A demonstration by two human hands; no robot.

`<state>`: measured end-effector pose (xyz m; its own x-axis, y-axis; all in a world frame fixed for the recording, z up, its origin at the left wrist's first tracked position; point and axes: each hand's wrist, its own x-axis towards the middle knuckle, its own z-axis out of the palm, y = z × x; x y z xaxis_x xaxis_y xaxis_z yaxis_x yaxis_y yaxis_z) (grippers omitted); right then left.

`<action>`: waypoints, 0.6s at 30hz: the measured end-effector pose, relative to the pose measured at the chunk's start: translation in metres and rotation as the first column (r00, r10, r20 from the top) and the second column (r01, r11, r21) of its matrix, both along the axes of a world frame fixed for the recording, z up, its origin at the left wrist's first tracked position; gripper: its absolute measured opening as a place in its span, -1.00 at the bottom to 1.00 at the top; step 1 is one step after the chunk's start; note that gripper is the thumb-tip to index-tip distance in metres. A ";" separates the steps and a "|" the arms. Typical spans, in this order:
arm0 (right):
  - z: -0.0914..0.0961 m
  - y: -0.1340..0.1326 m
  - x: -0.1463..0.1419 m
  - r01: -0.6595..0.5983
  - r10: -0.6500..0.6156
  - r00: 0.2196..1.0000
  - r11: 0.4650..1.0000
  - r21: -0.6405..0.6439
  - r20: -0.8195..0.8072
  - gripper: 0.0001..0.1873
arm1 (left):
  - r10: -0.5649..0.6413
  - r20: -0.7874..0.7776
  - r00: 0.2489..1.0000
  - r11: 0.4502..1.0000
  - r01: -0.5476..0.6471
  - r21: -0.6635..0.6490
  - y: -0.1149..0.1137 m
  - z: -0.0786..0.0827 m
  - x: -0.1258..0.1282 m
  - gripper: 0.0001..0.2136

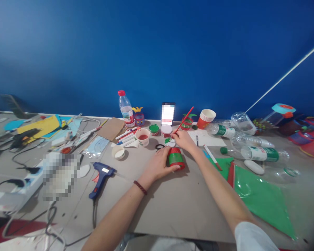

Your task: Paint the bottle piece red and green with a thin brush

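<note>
My left hand (pixel 159 164) is curled around a paper cup (pixel 176 157) lying on its side on the table, painted green with red bands. My right hand (pixel 181 138) pinches a thin red-handled paintbrush (pixel 185 119), its tip down near a small lid (pixel 170 142) with green and white paint, just behind the cup. A white cup of red paint (pixel 142 136) and small green (pixel 154 129) and red (pixel 166 130) paint pots stand a little further back.
A blue glue gun (pixel 101 174) lies to the left with its cord. Plastic bottles (pixel 251 151), a stack of red paper cups (pixel 205 118), green sheet (pixel 261 198), markers (pixel 127 135), a water bottle (pixel 126 108) and cables (pixel 21 164) crowd the table (pixel 178 205) before a blue wall.
</note>
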<state>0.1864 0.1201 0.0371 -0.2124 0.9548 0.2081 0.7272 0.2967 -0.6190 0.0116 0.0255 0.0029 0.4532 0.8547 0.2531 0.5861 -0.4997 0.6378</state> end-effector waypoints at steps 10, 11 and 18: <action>0.028 -0.008 0.015 0.054 -0.054 0.962 0.999 -0.007 -0.268 -0.81 | 0.011 0.030 1.000 0.999 -0.010 -0.051 0.000 0.004 -0.004 -0.28; 0.032 -0.010 0.018 0.054 -0.058 0.947 0.998 -0.020 -0.317 -0.79 | 0.022 0.040 0.999 0.998 -0.019 -0.053 0.000 0.004 -0.004 -0.27; 0.056 -0.037 0.034 -0.007 -0.045 0.749 0.997 -0.076 -0.661 -0.56 | 0.079 0.153 0.985 0.991 -0.094 0.091 -0.004 0.004 -0.005 -0.21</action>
<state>0.2206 0.0828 0.0929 -0.0280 0.9745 0.2228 0.1321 0.2245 -0.9655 0.0065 0.0216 0.0066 0.3297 0.8571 0.3958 0.5323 -0.5150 0.6719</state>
